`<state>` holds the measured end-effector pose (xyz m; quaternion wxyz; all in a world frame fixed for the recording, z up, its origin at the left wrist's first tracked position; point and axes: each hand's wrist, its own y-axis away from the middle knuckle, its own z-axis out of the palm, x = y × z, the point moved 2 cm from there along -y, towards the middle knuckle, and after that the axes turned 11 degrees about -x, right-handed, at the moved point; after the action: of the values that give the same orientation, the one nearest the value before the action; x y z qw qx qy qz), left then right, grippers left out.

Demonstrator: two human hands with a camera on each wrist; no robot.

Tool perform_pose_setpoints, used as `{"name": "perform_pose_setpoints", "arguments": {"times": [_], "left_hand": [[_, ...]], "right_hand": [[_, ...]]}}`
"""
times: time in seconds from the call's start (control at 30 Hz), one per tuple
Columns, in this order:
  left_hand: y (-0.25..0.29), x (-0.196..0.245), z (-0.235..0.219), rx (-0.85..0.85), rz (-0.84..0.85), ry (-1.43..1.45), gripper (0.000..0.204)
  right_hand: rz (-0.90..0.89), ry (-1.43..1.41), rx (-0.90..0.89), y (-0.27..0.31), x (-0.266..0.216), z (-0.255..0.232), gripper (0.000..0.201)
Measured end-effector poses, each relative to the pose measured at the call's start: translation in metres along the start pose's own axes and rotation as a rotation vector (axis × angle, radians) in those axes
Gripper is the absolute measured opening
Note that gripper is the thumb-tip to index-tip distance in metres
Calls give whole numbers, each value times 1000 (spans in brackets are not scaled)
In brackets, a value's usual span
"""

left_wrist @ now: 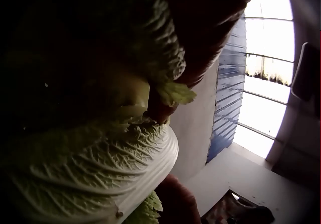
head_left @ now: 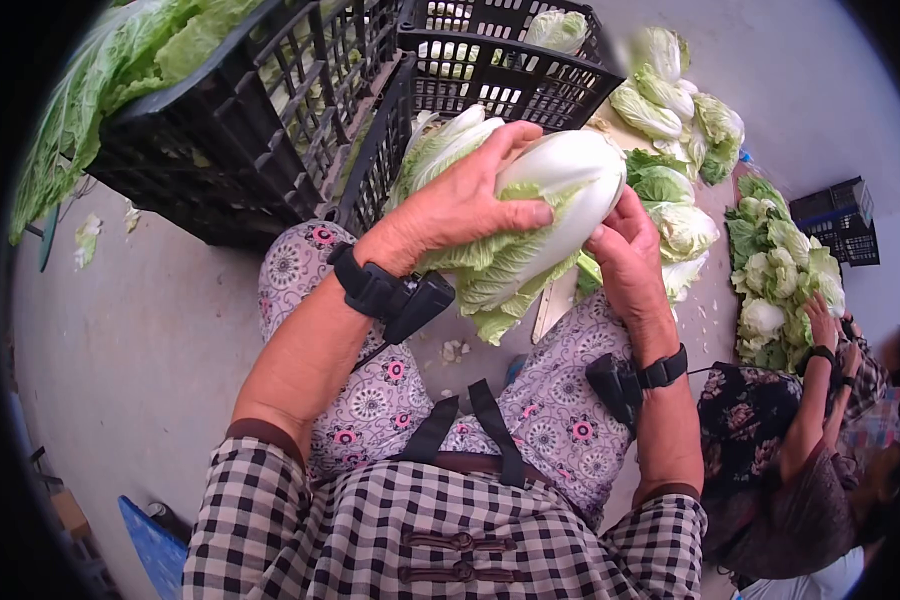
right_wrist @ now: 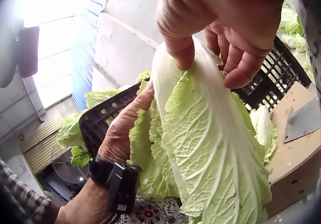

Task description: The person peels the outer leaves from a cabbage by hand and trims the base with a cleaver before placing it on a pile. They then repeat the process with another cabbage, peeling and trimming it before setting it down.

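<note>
A napa cabbage [head_left: 560,200] with a white base and pale green leaves is held above the lap, its base tilted up and to the right. My left hand [head_left: 470,200] grips it, thumb lying across the near side and fingers over the top. At the base end, my right hand [head_left: 627,250] touches the cabbage with thumb and fingertips. In the right wrist view the right hand [right_wrist: 220,33] bends its thumb and fingers around the white base of the cabbage [right_wrist: 205,128]. The left wrist view is dark, with the ribbed cabbage leaf [left_wrist: 110,169] close up.
Black crates [head_left: 210,130] stand at the left and behind the cabbage. More cabbages [head_left: 685,230] lie on the right beside a board, with a leafy pile [head_left: 780,270] farther right. Another person's arm [head_left: 810,420] reaches toward that pile. A flat metal blade [right_wrist: 303,121] rests on cardboard [right_wrist: 288,158].
</note>
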<state>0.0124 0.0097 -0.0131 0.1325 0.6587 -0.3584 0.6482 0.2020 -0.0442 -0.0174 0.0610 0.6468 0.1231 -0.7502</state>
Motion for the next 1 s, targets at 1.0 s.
{"name": "perform_pose_setpoints", "arguments": {"times": [1.0], "left_hand": [[-4,0,13,11,-220,221,75]], "right_hand": [[90,-56,-172,11,-4,-8,54]]}}
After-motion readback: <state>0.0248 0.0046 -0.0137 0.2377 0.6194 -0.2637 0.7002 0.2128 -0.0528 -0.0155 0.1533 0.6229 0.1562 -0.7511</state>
